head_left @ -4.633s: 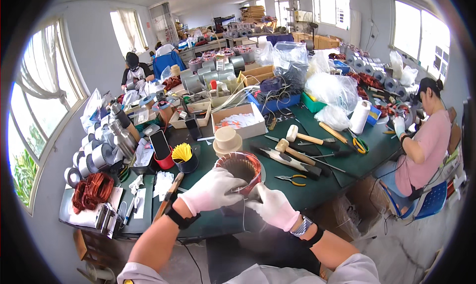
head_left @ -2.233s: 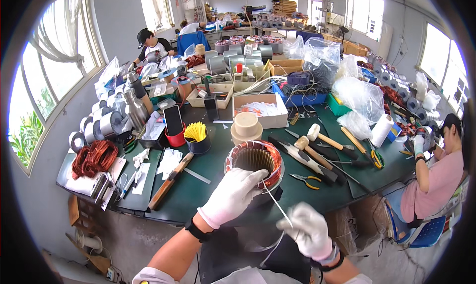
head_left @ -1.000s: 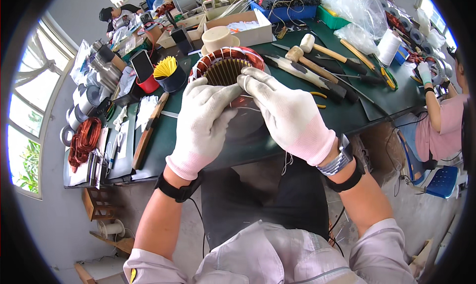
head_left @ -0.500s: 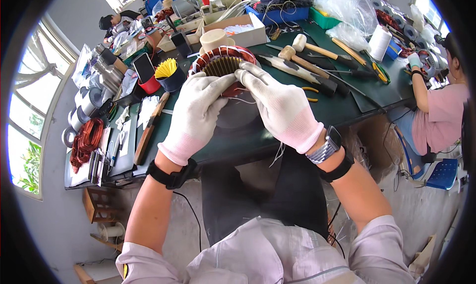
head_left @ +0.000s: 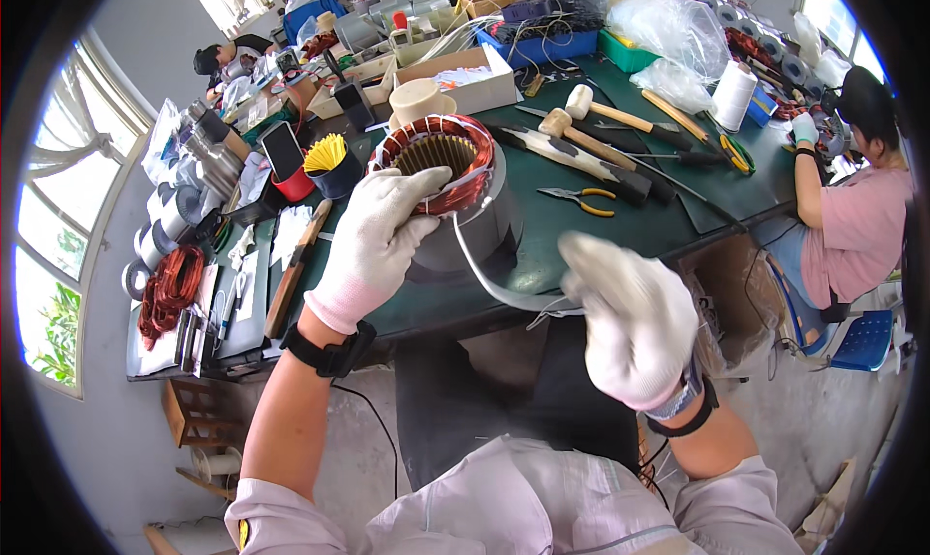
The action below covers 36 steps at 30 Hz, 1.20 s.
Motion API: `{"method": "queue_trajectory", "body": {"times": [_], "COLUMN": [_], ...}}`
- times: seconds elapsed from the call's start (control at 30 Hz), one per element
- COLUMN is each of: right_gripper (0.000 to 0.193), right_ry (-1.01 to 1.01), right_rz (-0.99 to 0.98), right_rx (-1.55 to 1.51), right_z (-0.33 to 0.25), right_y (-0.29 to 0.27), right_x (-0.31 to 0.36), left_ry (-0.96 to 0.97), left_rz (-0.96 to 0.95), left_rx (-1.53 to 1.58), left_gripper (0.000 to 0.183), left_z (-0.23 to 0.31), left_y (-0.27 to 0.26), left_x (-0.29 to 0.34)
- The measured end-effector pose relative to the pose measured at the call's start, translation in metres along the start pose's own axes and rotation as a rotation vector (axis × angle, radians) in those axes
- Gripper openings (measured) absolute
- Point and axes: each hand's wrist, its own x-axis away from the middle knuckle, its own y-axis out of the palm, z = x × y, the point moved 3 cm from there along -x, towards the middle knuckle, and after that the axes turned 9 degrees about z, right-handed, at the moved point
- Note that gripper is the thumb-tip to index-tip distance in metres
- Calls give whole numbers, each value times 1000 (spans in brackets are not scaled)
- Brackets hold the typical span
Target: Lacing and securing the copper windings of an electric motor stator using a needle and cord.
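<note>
A motor stator (head_left: 484, 228), a grey cylinder topped by a ring of copper windings (head_left: 463, 138) bound with white cord, stands upright on the bench in front of me. My left hand (head_left: 378, 240), in a white glove, grips the near left side of the winding ring, its index finger lying across the rim. From the front of the ring a white cord (head_left: 484, 282) curves down and right to my gloved right hand (head_left: 635, 318). That hand is raised off the bench's front edge, its fingers together around the cord and smeared by motion.
Pliers (head_left: 581, 200) with yellow handles, mallets (head_left: 591, 138) and scissors (head_left: 738, 153) lie right of the stator. A cup of yellow strips (head_left: 334, 168) and a wooden-handled tool (head_left: 295, 269) are at left. A person in a pink shirt (head_left: 857, 221) works at right.
My right hand has left the winding ring and moved right and down, drawing the white cord out from the stator. My left hand stays on the ring. The pliers have come fully into sight.
</note>
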Motion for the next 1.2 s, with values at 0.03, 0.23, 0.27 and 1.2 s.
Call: {"method": "queue_trajectory", "body": {"times": [0.03,0.23,0.27,1.2], "right_gripper": [30,34,30,27], "right_ry": [15,433,462,229], "right_rz": [2,-49,-47,-177], "right_rx": [-41,-26,-91,126], "right_z": [-2,51,42,39], "right_y": [-6,36,41,85], "right_x": [6,29,25,-11], "left_ry": [-24,30,-6,104], "left_rz": [15,-4,-35,-586], "left_rx": [16,-39,-32,-80], "left_gripper": [51,52,51,40], "left_z": [-1,-4,-5,-27], "left_y": [-2,3,3,-12], "left_x": [1,-4,-3,-51]}}
